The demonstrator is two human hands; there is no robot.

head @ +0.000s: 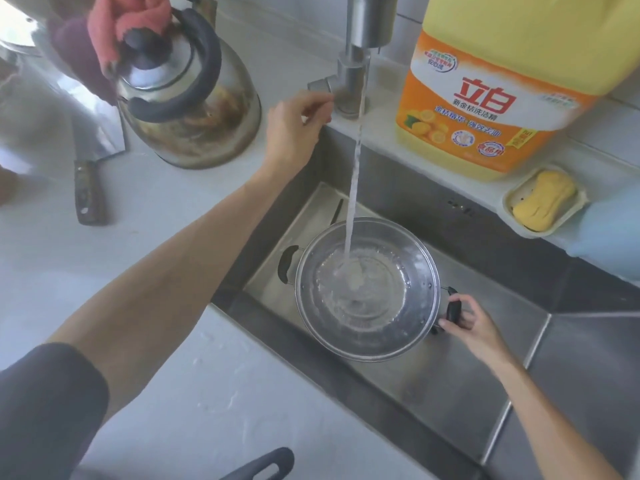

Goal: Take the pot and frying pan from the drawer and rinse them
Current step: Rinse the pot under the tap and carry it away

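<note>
Landmark: I place everything against the sink (540,344), a steel basin sunk into the pale counter (166,209).
Cleaver: far left of the sink I see a cleaver (90,161) lying flat on the counter, its dark handle pointing toward me.
Kettle: left of the sink and behind its rim stands a stained steel kettle (194,109) with a black hoop handle; a pink cloth (117,22) is draped over its top.
Dark handle: at the bottom edge, on the counter in front of the sink, a black handle (263,464) pokes into view; I cannot tell what it belongs to.
Left hand: my left hand (294,123) reaches to the sink's back left corner, fingers curled closed around the tap lever (320,87).
Tap: the faucet (356,64) rises behind the sink, and a stream of water (353,202) falls from it straight down.
Pot: the pot (367,289) sits inside the sink, toward its left half, upright and mouth up; the stream lands in its middle and shallow water swirls over the bottom. One black side handle points left.
Right hand: my right hand (467,322) is down in the sink, gripping the pot's right side handle.
Detergent: a big yellow detergent jug (495,98) stands on the ledge behind the sink.
Soap: right of the jug, on the same ledge, a yellow soap bar (543,199) lies in a pale soap dish (512,216).
</note>
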